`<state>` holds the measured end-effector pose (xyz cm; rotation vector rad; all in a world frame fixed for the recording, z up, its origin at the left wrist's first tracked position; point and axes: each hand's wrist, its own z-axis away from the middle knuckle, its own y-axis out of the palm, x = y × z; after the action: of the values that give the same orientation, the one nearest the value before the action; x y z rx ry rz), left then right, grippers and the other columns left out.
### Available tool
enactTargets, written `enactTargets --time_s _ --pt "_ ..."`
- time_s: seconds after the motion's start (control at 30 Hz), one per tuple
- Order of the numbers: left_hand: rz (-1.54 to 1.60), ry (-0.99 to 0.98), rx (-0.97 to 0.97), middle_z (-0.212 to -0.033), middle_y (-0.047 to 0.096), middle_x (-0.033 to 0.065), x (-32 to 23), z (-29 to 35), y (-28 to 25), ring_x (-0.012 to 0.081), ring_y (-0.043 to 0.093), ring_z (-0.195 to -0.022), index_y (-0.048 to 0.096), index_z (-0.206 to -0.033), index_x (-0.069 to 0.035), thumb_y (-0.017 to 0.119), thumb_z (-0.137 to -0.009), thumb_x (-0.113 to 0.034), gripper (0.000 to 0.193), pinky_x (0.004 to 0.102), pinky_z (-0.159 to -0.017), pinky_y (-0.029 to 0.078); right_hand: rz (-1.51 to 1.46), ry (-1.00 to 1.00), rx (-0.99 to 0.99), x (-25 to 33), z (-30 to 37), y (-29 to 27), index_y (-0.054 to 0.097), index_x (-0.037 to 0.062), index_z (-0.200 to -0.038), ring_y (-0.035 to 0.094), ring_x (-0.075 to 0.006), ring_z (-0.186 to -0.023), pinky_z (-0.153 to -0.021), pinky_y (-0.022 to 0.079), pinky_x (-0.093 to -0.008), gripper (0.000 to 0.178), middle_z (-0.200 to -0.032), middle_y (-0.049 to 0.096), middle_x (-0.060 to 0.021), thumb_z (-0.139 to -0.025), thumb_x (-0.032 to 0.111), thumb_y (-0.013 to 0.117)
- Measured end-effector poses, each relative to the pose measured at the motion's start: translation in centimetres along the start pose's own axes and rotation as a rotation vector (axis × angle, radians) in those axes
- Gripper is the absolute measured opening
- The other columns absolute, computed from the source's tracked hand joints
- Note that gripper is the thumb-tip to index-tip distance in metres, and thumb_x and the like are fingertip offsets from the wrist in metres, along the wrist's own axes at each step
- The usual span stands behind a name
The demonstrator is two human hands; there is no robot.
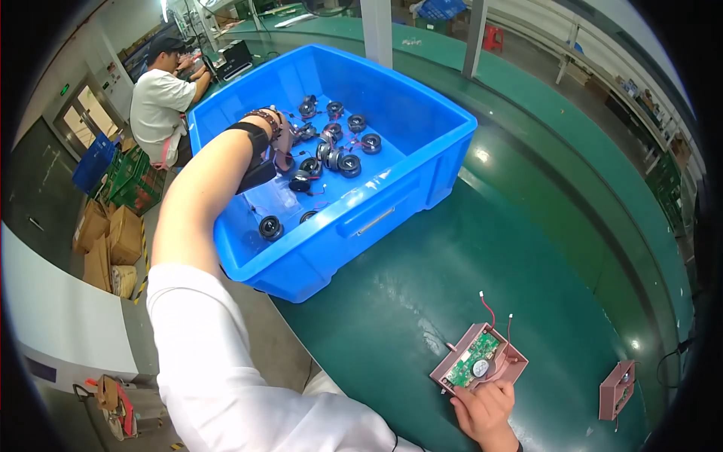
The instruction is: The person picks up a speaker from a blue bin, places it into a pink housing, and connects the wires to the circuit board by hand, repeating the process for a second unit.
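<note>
My left arm reaches over the rim of a blue plastic bin (392,192), and my left hand (282,143) is down inside it. Its fingers are mostly hidden, so I cannot see what they hold. Around it lie several small round black speakers (349,165) with thin red wires. At the lower right, my right hand (488,410) grips the near edge of an open pinkish-brown plastic housing (514,368) with curled fingers. Inside the housing sit a green circuit board (482,346) and a round silver-white part (480,368). Two red leads with white plugs stick out at its far side.
Both the bin and the housing rest on a green tabletop (392,301). Another pinkish housing (617,390) lies at the far right. A co-worker (160,109) sits at the back left. Cardboard boxes (124,237) and a green crate (135,181) stand on the floor.
</note>
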<state>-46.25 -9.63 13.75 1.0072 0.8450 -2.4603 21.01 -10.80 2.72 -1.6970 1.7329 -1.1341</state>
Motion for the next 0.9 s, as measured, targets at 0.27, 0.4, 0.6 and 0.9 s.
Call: enactTargets --time_s 0.27,0.4,0.6,0.9 --pt "-0.660 -1.222 -0.032 -0.096 0.068 0.0110 -4.8 -8.7 2.3 0.0215 0.067 -0.079 0.066 -0.111 -0.004 0.074 -0.077 -0.042 0.052 0.0378 -0.068 0.053 -0.032 0.045 0.029 0.3 0.8 -0.5 0.067 0.0103 -0.092 0.049 -0.0184 -0.057 -0.063 0.033 -0.0337 0.028 -0.066 0.053 0.0011 -0.065 0.013 0.076" --pt "-0.667 -0.786 -0.690 -0.095 0.068 0.0154 -5.8 -0.8 -0.5 0.0271 0.066 -0.082 0.060 -0.108 -0.003 0.073 -0.076 -0.035 0.048 0.0381 -0.072 0.052 -0.098 0.022 -0.025 0.6 1.1 -0.3 0.067 0.0105 -0.091 0.049 -0.0177 -0.056 -0.062 0.033 -0.0331 0.027 -0.064 0.052 0.0018 -0.065 0.011 0.075" --pt "-1.039 -0.238 -1.961 -0.096 0.065 0.0142 -14.5 3.2 0.2 0.0243 0.064 -0.088 0.050 -0.116 -0.005 0.070 -0.084 -0.028 0.045 0.0321 -0.076 0.050 -0.094 -0.027 -0.071 0.5 1.3 0.3 0.068 0.0111 -0.091 0.049 -0.0157 -0.058 -0.059 0.032 -0.0311 0.024 -0.066 0.049 0.0022 -0.069 0.013 0.074" --pt "-0.358 0.728 -1.570 -0.103 0.061 0.0086 -35.3 -8.1 16.2 0.0120 0.061 -0.094 0.042 -0.112 -0.002 0.070 -0.083 0.000 0.040 0.0238 -0.079 0.050 -0.070 -0.047 -0.129 0.3 0.0 -0.2 0.065 0.0084 -0.091 0.052 -0.0179 -0.061 -0.061 0.034 -0.0332 0.020 -0.068 0.051 -0.0009 -0.072 0.010 0.072"
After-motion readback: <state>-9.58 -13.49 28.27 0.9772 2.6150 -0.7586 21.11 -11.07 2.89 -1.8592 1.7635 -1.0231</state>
